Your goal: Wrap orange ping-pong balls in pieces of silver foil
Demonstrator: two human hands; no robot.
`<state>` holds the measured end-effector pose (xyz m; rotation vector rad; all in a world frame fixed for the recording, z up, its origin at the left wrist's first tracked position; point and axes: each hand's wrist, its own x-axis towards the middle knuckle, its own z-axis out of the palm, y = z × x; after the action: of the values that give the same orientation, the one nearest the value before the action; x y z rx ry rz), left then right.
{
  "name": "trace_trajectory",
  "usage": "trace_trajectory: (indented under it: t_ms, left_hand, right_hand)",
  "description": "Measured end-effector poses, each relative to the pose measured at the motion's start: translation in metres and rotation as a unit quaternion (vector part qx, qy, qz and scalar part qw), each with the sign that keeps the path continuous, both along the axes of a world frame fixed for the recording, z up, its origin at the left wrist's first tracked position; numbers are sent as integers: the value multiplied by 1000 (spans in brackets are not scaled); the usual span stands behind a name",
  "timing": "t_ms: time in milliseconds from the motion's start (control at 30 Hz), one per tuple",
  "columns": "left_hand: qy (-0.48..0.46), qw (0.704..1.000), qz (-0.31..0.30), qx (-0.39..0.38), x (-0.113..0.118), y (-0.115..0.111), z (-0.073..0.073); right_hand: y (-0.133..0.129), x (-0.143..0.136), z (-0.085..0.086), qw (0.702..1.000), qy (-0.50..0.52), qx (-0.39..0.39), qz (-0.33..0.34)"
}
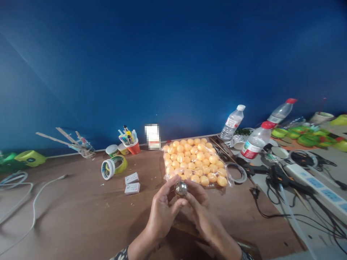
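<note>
A small shiny metallic ball (181, 188) is held up between the fingertips of both hands, above the brown table (89, 216). My left hand (163, 209) grips it from the left, thumb and fingers closed on its side. From the right, my right hand (202, 211) closes on the same ball, its thumb just below it. Right behind the hands lies a clear plastic bag of orange balls (193, 160). Two small white boxes (132, 183) lie on the table to the left of my left hand.
Tape rolls (108, 169), a pen cup (132, 146) and a jar of sticks (85, 148) stand at the back left. A white cable (34, 206) trails at left. Plastic bottles (233, 122), glue guns (290, 180), black cords and a power strip (320, 187) crowd the right.
</note>
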<state>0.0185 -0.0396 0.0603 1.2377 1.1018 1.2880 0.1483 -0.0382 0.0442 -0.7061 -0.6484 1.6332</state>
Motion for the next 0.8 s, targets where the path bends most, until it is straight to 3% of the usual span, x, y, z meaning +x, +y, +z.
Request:
trace_trajectory:
  t_ms: [200, 433, 533, 667, 733, 800]
  left_hand:
    - [2, 1000, -3, -10, -2, -2, 10]
    - [-3, 999, -26, -40, -1, -2, 9]
    - [-18, 999, -24, -40, 0, -3, 7]
    - [-64, 994, -15, -90, -1, 0, 4]
    - [-118, 985, 2, -129, -4, 3, 3]
    - [-176, 977, 45, -115, -8, 6, 3]
  right_hand:
    - [1, 1, 3, 974, 176, -130, 54]
    - [4, -2, 2, 933, 262, -212, 125]
    - [2, -6, 2, 932, 256, -221, 130]
    - [0, -4, -1, 964, 143, -184, 129]
    - [4, 7, -3, 982, 2, -138, 125]
    - [12, 26, -3, 975, -202, -50, 77]
